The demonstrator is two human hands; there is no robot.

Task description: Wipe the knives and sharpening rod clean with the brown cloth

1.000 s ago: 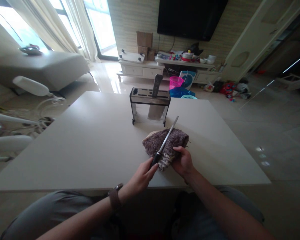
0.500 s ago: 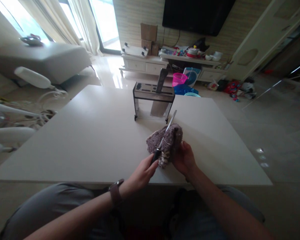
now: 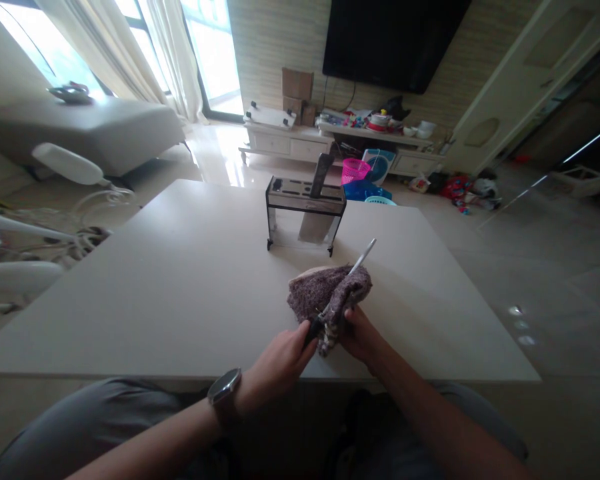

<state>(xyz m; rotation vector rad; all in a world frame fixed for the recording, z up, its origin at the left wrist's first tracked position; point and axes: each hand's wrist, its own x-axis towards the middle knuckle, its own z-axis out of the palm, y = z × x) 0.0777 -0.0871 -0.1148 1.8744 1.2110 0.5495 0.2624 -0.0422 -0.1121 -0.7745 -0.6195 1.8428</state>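
My left hand (image 3: 289,352) is wrapped round the black handle of a honing steel (image 3: 364,256), whose thin pale rod points up and to the right. A purplish-brown fuzzy cloth (image 3: 316,292) with a lighter fringe is folded over the middle of the rod, leaving the tip bare. My right hand (image 3: 361,337) grips the cloth from the right side, its fingers partly hidden behind the folds. Just beyond stands a knife block (image 3: 305,204) with a dark top and clear lower part. One cleaver (image 3: 321,175) sits upright in it, its broad blade showing below.
The white table (image 3: 180,287) spreads under the hands, its near edge by my knees. White chairs (image 3: 70,164) stand at the left. Past the far edge are a pink basket (image 3: 354,171), a blue item (image 3: 367,191) and a low TV cabinet (image 3: 307,148).
The cloth has been folded closer around the rod, and the rod now leans further right. My right hand has shifted slightly left and closed in on the cloth. The view has tilted a little.
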